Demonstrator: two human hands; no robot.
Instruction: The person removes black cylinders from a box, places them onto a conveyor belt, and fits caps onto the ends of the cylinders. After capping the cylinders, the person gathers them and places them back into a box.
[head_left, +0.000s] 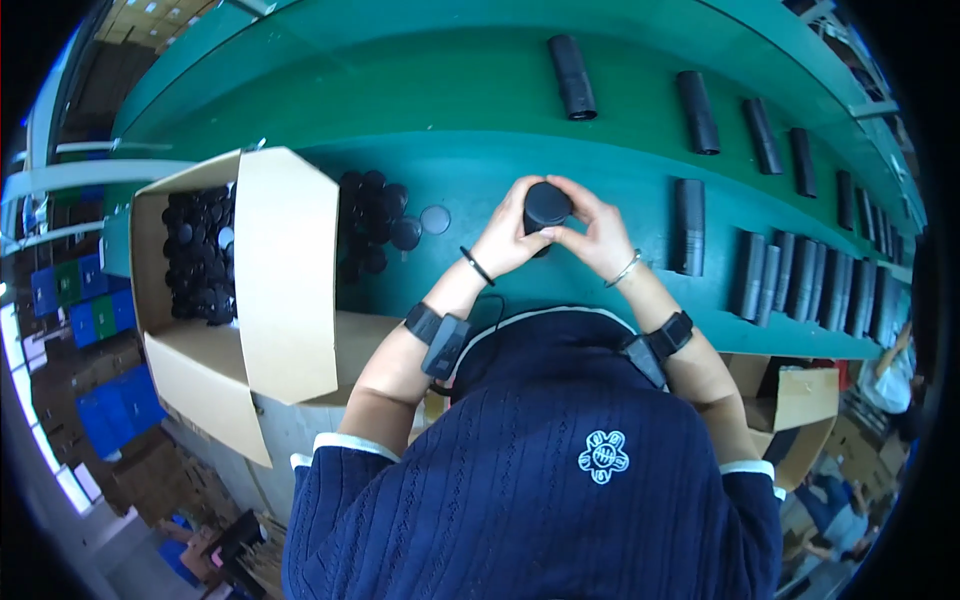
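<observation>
Between my two hands stands a black cylindrical tube, its round capped end facing up toward me. My left hand wraps round its left side, and my right hand grips it from the right, with the thumbs meeting at the near side. Most of the tube's length is hidden below the top. Left of my left hand lies a loose pile of round black caps, with one greyish disc at its edge. A single black tube lies to the right of my right hand.
An open cardboard box full of black caps stands at the left. Several black tubes lie in a row on the green table at the right. Other tubes lie spaced along the green strip beyond.
</observation>
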